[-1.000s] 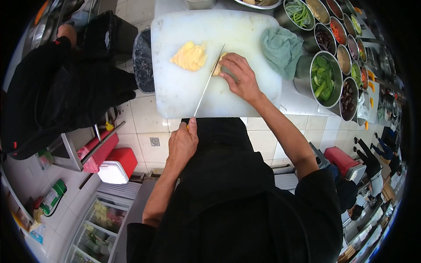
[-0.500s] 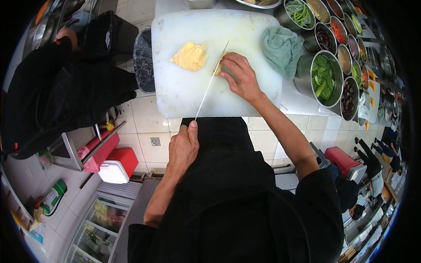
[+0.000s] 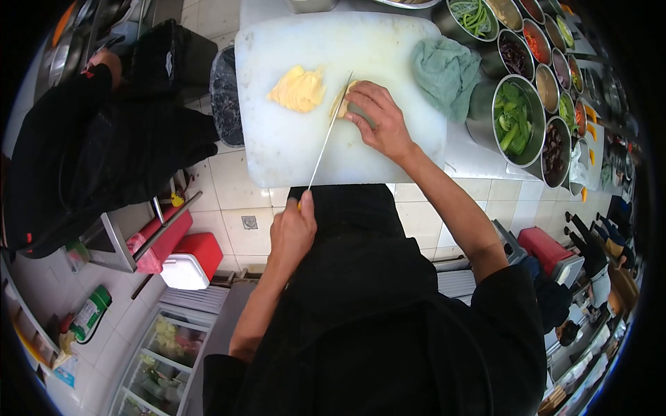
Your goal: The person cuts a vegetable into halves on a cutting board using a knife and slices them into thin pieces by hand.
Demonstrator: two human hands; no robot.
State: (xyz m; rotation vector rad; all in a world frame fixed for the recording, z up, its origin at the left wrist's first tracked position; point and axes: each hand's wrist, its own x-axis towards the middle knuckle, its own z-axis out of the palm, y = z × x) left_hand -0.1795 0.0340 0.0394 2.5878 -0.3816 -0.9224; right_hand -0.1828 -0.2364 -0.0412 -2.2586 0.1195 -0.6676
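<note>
Evidently, as I watch from afar through the head camera and read from left to right, a single pile of yellow slices (image 3: 298, 89) rests on the white cutting board (image 3: 270, 152); in my judgement it could spread if the blade swung into it. Next, the left hand (image 3: 293, 225) has its grip wrapped around the handle of the knife (image 3: 322, 150), whose tip points away from the body; a turned wrist might tilt the edge off line. Just right of the pile, the yellow piece (image 3: 343, 107) lies at the blade, pinched in the grip of the right hand (image 3: 381, 121), between thumb and fingers; I judge the chief hazard to be a cut, caused by fingertips so near the edge, with a slip of the small piece second. Counted in like order, I find: one pile, its overlapping slices too merged to number; one board; two hands; one knife; one piece; one green cloth (image 3: 447, 76), crumpled across the board's right edge; and, on the metal worktop (image 3: 472, 156), at least ten round metal containers (image 3: 483, 125), those farther off too crowded to tally.
</note>
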